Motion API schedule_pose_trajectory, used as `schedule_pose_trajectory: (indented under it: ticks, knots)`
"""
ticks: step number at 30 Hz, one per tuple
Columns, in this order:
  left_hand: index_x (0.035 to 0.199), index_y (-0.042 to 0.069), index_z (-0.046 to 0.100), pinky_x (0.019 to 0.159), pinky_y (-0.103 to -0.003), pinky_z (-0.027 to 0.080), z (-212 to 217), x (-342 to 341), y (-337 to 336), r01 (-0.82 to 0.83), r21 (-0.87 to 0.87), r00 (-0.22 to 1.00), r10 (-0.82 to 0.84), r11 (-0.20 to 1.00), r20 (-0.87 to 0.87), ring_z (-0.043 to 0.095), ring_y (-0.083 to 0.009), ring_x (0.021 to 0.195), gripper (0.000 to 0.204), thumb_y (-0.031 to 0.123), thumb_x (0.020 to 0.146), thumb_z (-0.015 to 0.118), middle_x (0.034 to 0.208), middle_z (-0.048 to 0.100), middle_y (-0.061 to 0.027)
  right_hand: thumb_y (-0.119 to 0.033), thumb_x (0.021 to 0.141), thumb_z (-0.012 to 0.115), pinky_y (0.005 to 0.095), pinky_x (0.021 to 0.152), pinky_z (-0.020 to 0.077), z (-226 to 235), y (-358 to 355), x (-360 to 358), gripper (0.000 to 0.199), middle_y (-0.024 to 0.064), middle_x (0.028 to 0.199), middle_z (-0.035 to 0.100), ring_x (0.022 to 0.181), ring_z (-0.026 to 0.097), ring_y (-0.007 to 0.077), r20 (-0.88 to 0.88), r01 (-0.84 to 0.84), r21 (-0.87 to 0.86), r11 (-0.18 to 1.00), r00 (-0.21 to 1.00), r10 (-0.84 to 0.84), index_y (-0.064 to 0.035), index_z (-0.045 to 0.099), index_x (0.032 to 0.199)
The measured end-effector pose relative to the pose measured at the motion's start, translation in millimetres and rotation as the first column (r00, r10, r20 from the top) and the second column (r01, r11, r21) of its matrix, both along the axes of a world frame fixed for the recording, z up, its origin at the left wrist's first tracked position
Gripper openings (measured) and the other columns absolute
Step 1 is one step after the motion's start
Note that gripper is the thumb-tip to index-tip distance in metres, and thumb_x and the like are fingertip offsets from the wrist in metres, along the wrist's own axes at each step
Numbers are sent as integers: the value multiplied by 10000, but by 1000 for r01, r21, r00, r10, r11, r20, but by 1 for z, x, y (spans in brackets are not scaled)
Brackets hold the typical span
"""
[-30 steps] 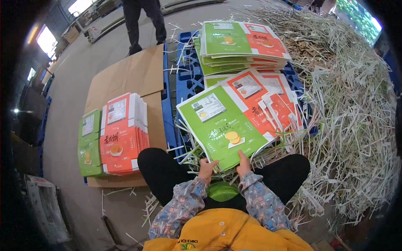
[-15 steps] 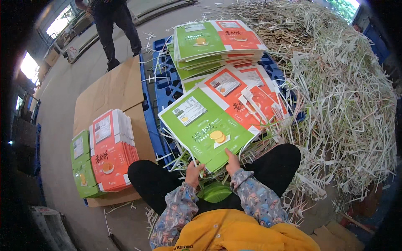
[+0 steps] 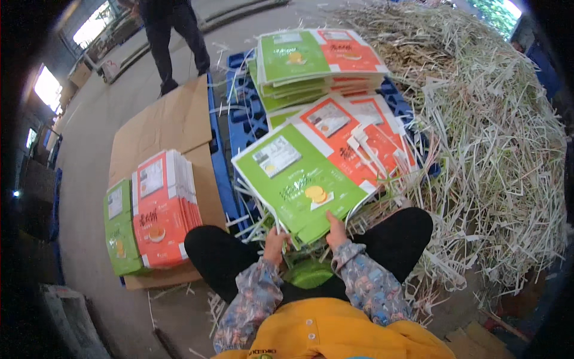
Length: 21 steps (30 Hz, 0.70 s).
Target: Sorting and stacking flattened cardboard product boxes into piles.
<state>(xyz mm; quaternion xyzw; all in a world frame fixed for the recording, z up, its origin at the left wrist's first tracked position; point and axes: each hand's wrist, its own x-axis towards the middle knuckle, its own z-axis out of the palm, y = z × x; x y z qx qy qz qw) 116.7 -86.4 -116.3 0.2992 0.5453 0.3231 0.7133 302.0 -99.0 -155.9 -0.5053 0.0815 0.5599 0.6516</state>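
Across my lap and the pallet lies a printed cardboard sheet (image 3: 287, 185), green on the near part and orange-red on the far part, atop similar sheets. At its near left corner, my left hand (image 3: 276, 245) is closed on a narrow white edge strip (image 3: 272, 215). My right hand (image 3: 336, 232) pinches the near right edge of the sheet, thumb on top and fingers hidden beneath. Along that side a white strip bows away from the green print. Several loose white cut-offs (image 3: 366, 146) rest on the orange-red part.
Behind stands a tall stack of like sheets (image 3: 293, 57) on a blue pallet (image 3: 239, 128). To the left, trimmed green and orange-red stacks (image 3: 161, 209) sit on brown cardboard (image 3: 161, 122). A heap of paper strips (image 3: 496, 143) fills the right. A person (image 3: 173, 39) stands at the back left.
The white strip along the sheet's near right edge now curves outward from the print. Both hands stay at about the same places, and the whole view has shifted slightly.
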Motion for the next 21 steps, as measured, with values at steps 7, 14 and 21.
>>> schedule_pose_trajectory:
  ticks: [7, 14, 21]
  knots:
    - [821, 19, 482, 550, -268, 368, -19, -7, 2, 11, -77, 999, -15, 997, -50, 457, -146, 619, 164, 85, 673, 510, 691, 470, -37, -154, 764, 555, 303, 672, 452, -1, 2, -3, 294, 78, 955, 550, 809, 544, 189, -18, -37, 32, 999, 999, 37, 4, 505, 1007]
    - [627, 37, 420, 513, -264, 335, -30, -6, 1, -171, -14, 985, 171, 985, 8, 400, -148, 557, 89, 34, 620, 508, 607, 397, -29, -171, 789, 518, 294, 706, 440, 8, -1, -3, 296, 67, 1001, 535, 866, 532, 177, -10, -95, -8, 995, 995, 95, -16, 488, 1039]
    - [771, -14, 405, 639, -318, 421, -34, -4, 6, -198, -89, 975, 205, 976, 82, 460, -206, 706, 170, -63, 615, 450, 765, 441, -88, -154, 781, 532, 301, 738, 430, 8, -8, -2, 322, 72, 1034, 516, 908, 510, 187, 201, -197, 31, 980, 961, 187, -26, 471, 1071]
